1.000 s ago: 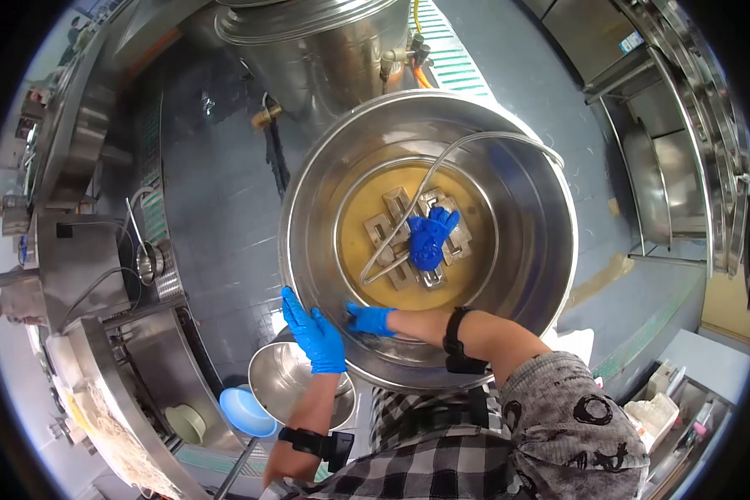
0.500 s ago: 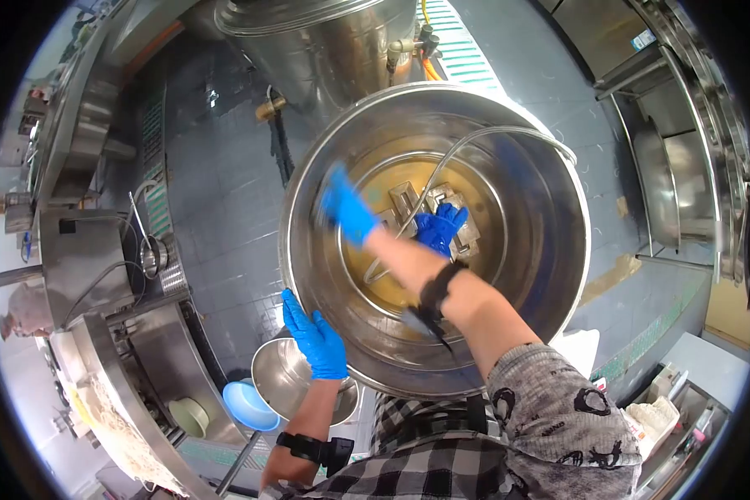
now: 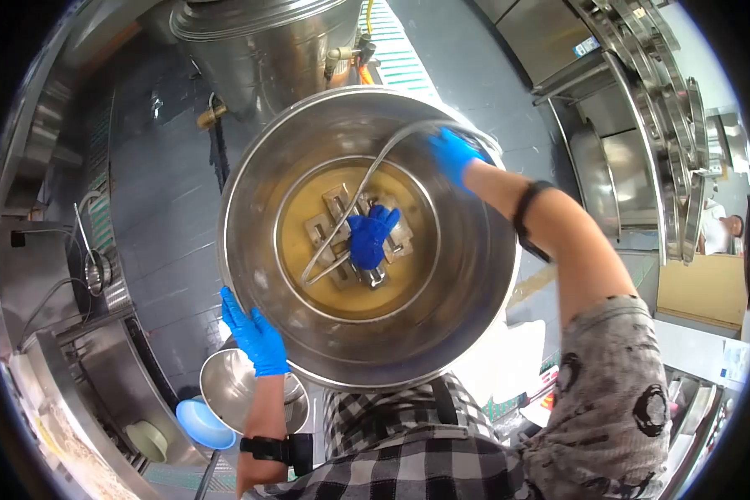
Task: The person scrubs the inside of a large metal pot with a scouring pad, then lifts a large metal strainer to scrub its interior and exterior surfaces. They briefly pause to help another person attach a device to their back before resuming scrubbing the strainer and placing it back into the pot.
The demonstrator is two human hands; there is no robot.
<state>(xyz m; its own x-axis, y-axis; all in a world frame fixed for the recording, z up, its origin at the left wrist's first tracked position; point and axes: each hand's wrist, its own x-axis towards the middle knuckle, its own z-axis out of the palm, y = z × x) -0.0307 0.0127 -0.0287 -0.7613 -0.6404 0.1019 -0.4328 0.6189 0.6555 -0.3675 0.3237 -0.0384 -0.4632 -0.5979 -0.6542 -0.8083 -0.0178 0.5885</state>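
Observation:
A large round steel pot (image 3: 250, 292) stands in front of me, with shallow yellowish liquid at its bottom. In it lie flat metal fittings (image 3: 339, 200) and a dark blue glove (image 3: 367, 240). A clear hose (image 3: 383, 154) runs over the far right rim down into the liquid. My right hand (image 3: 457, 157), in a light blue glove, is at the inner wall near the hose, its fingers spread; contact with the hose is unclear. My left hand (image 3: 257, 336), gloved alike, rests open against the outside of the near left rim.
Another big steel vessel (image 3: 267, 58) with a valve stands beyond the pot. Near my left arm are a steel bowl (image 3: 225, 387) and a light blue basin (image 3: 204, 423). At the right is a metal rack (image 3: 633, 125); a person (image 3: 719, 227) shows at the far right.
My right hand has swept from the pot's left side across to its far right wall by the hose. My left hand stays at the rim. The whole view has shifted.

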